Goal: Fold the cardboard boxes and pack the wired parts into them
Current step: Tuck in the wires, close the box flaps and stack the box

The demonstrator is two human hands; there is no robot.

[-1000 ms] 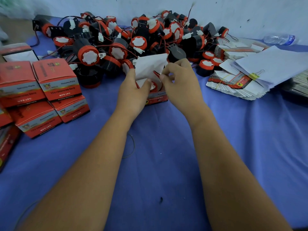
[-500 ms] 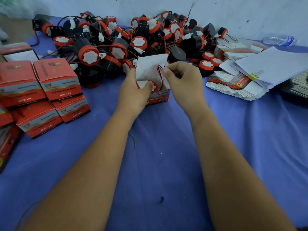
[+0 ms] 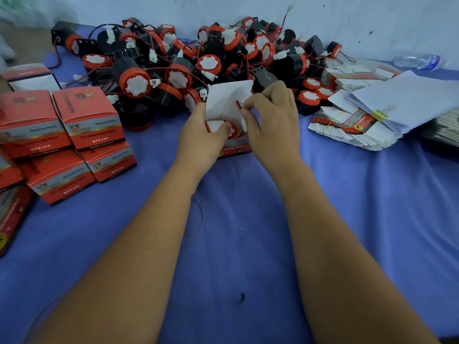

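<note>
Gripping the open red cardboard box [image 3: 234, 147] at twelve o'clock on the blue cloth [image 3: 248, 244], our left hand [image 3: 198, 140] steadies it while our right hand [image 3: 273, 122] pinches its white flap [image 3: 227, 101].

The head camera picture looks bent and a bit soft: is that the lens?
Head view: wide-angle, so the forearms balloon toward the bottom edge; the box stack at far left and the bottle at top right look smeared; lighting is flat and bluish, without glare.
</note>
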